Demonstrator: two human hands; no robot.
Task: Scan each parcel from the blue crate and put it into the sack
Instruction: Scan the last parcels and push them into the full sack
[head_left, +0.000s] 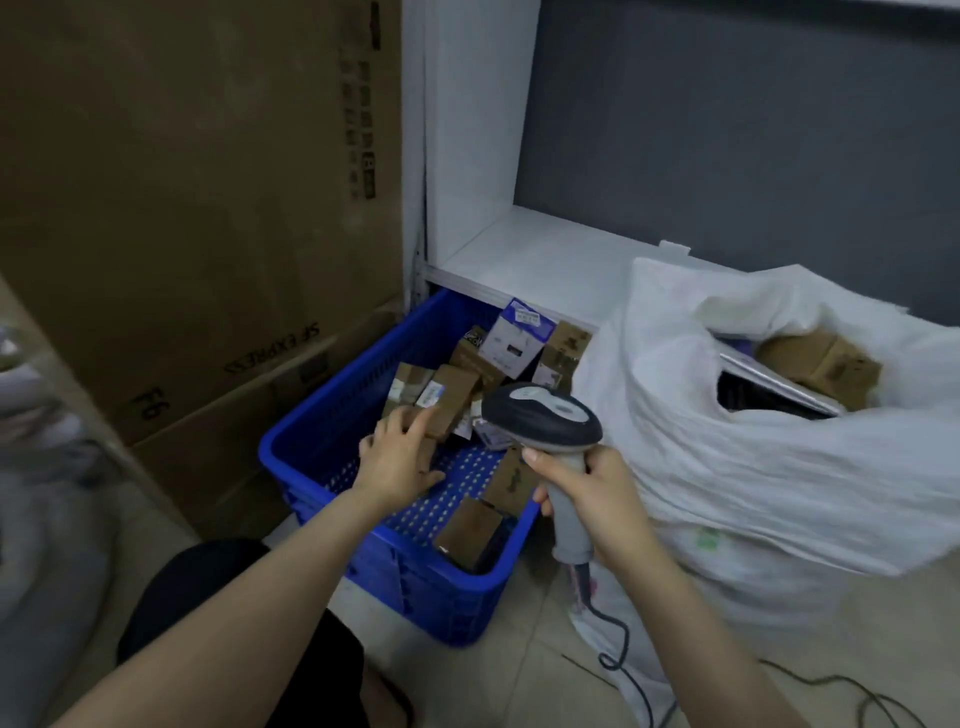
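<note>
The left hand (400, 457) reaches into the blue crate (332, 415) with its fingers spread over a small brown box (448, 402); I cannot tell if it grips the box. More boxes lie piled at the far end of the crate. The right hand (597, 499) is wrapped tight around the scanner (545, 421). The white sack (727, 441) sits open just right of the crate, with boxes inside.

Tiled floor (524, 670) bears blue crate (311, 441), white sack (727, 467), cardboard boxes (208, 405).
</note>
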